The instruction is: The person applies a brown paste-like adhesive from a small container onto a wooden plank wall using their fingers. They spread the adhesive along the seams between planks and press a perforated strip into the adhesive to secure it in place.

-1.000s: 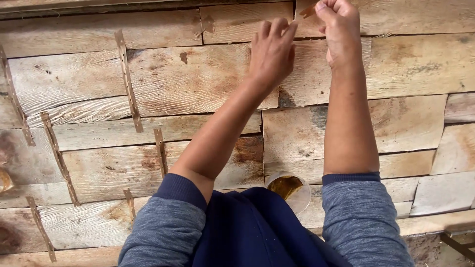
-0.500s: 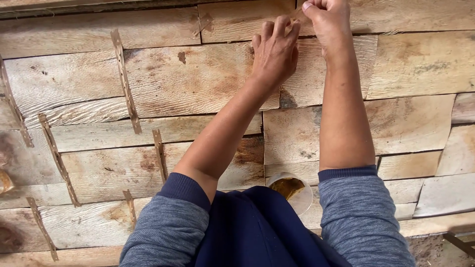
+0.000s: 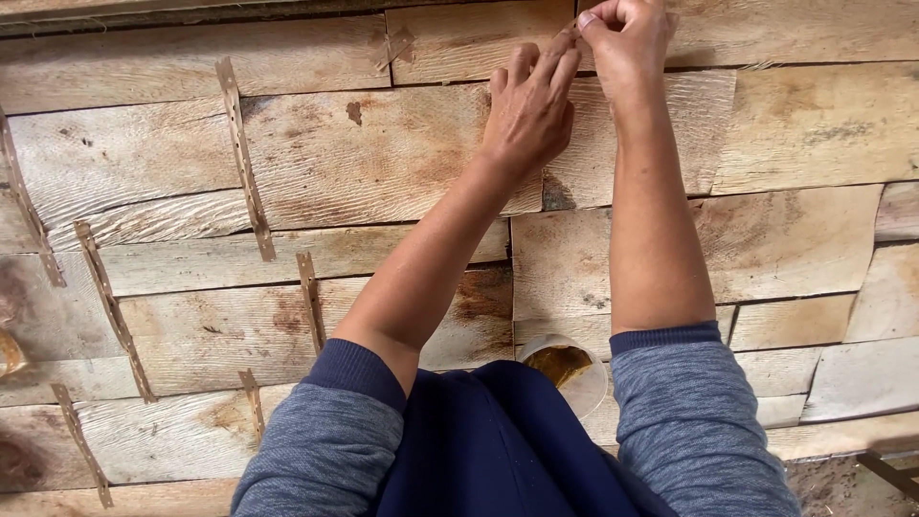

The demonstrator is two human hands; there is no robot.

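left hand [image 3: 529, 110]: fingers extended flat on the wood planks [image 3: 335, 153], tips touching a thin brown strip [image 3: 567, 33] | right hand [image 3: 624, 38]: pinching that strip's far end | strip: far centre, over a plank seam | cup [image 3: 570, 369]: near, between the forearms, brown contents | other strips [image 3: 244, 158]: left, fixed across seams

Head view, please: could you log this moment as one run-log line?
left hand: flat on wooden boards | right hand: pinching thin brown strip at board seam | round container: near lap
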